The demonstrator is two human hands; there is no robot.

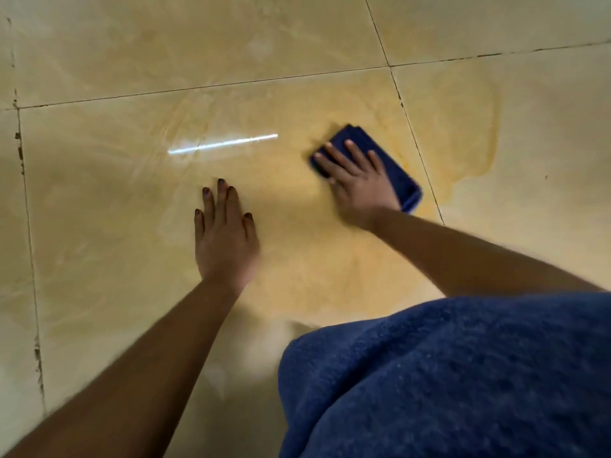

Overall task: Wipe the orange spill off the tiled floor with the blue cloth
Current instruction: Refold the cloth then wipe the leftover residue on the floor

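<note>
A folded blue cloth (390,160) lies flat on the beige tiled floor (132,54), right of centre. My right hand (355,180) presses down on it with straight, spread fingers and covers its near left part. The orange spill (456,127) spreads as a thin wet film around and beyond the cloth, across a grout line onto the tile at the right, with a darker rim there. My left hand (224,239) rests flat on the floor to the left of the cloth, fingers straight, holding nothing.
A dark blue fleecy garment (463,375) on my body fills the lower right. Dark grout lines (29,226) cross the floor at the left and top. A bright strip of reflected light (221,143) shows on the wet tile.
</note>
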